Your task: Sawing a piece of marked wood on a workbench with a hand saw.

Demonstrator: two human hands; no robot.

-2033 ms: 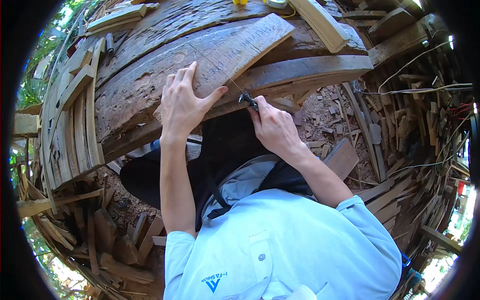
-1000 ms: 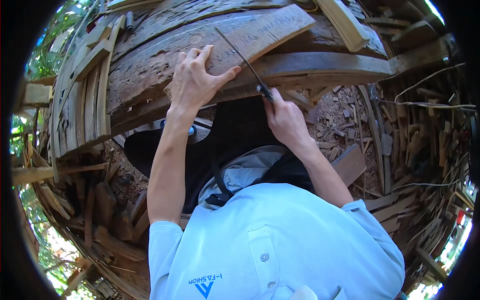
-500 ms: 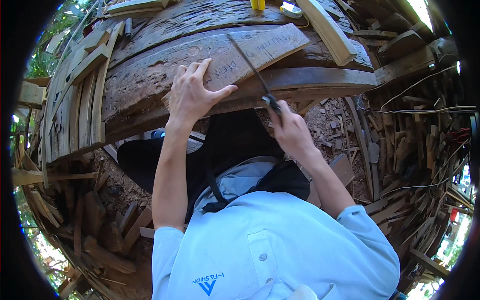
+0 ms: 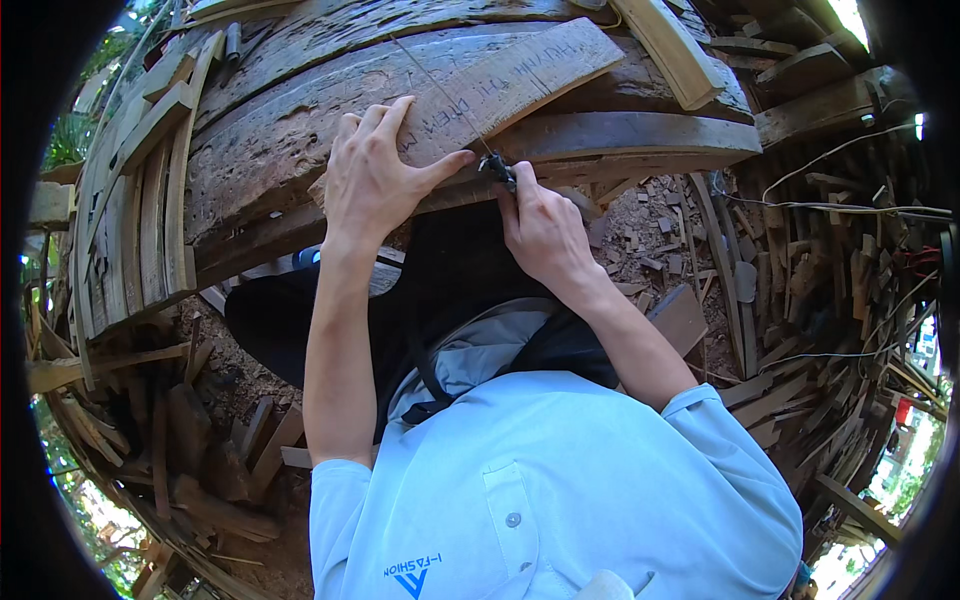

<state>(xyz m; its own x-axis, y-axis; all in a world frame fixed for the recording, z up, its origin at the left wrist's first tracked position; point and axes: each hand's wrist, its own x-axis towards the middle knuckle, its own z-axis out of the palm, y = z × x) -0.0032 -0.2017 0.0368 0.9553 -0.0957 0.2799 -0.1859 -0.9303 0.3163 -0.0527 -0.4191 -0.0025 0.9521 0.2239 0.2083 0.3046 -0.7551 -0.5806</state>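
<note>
A flat plank (image 4: 540,72) with handwriting on its face lies slantwise on the thick weathered workbench (image 4: 265,165). My left hand (image 4: 375,180) rests on the plank's near-left part, fingers spread and thumb stretched to the right. Closed around a dark handle, my right hand (image 4: 545,225) holds a handsaw at the bench's front edge. The thin blade of the handsaw (image 4: 440,88) crosses the plank, its far end pointing up and left. My left thumb tip is close beside the blade near the handle. Whether the blade has cut into the wood, I cannot tell.
Wooden strips (image 4: 150,190) are stacked at the bench's left end. A thick wood bar (image 4: 670,55) lies at the far right of the bench. Piled offcuts (image 4: 820,290) and loose wires (image 4: 850,205) are on the right. Small wood chips cover the ground below.
My right hand and the handsaw have moved left, and the blade now crosses the plank nearer my left thumb. My left hand stays on the plank. The view has shifted slightly.
</note>
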